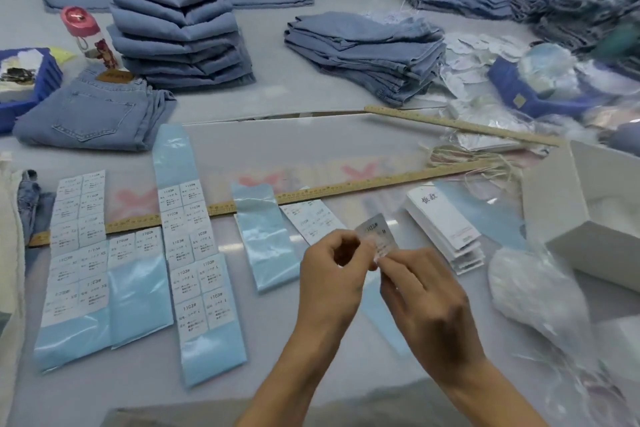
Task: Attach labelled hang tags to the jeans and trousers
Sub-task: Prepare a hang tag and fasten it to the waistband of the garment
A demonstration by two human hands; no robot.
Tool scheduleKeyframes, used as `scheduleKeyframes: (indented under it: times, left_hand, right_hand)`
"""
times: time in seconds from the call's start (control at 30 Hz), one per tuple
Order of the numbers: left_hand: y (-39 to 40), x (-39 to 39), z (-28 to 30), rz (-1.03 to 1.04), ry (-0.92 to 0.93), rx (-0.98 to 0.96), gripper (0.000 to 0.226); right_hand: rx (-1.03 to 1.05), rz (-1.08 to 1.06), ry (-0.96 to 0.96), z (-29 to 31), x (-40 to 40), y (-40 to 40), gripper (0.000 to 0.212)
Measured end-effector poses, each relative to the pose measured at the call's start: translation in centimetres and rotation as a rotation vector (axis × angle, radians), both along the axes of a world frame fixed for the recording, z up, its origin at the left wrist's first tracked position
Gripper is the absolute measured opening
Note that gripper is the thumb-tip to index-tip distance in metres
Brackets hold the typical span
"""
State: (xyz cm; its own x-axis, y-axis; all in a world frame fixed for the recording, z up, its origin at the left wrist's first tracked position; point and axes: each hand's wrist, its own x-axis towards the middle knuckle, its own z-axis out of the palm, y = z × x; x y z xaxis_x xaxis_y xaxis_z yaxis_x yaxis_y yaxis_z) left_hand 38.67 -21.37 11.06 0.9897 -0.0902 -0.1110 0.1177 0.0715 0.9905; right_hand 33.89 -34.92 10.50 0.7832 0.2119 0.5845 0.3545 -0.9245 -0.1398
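At the near edge of the table, both hands meet over a small label: the left hand and right hand each pinch its lower edge in a closed fingertip grip, probably to peel it for sticking. The label rises toward 12 o'clock from the grip. The blank tags wait at 2 o'clock, and the stacked jeans lie well apart at 11 o'clock.
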Motion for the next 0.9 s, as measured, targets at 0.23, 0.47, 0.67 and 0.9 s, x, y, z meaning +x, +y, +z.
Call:
scheduleKeyframes:
  times: [0.23, 0.47, 0.67, 0.9]
  left_hand:
    - [-6.9, -3.2, -0.5, -0.195, -0.032, 0.133, 0.012]
    - [-12.9, -5.6, -1.0, -0.423, -0.142, 0.2, 0.009]
    - [-18.5, 0.2, -3.1, -0.121, -0.001, 0.279, 0.021]
    - [-23.7, 7.0, -6.9, -0.505, -0.478, 1.225, 0.036]
  right_hand:
    - [1.06, -0.253, 0.399, 2.4, -4.7, -7.9, 0.032]
    - [1.215, -0.294, 0.448, 1.9, -8.8, -14.1, 0.01]
    - [1.485, -0.452, 0.262, 0.2, -11.8, -18.3, 0.008]
    - [1.534, -0.573, 0.301, -4.0, -15.5, -19.7, 0.021]
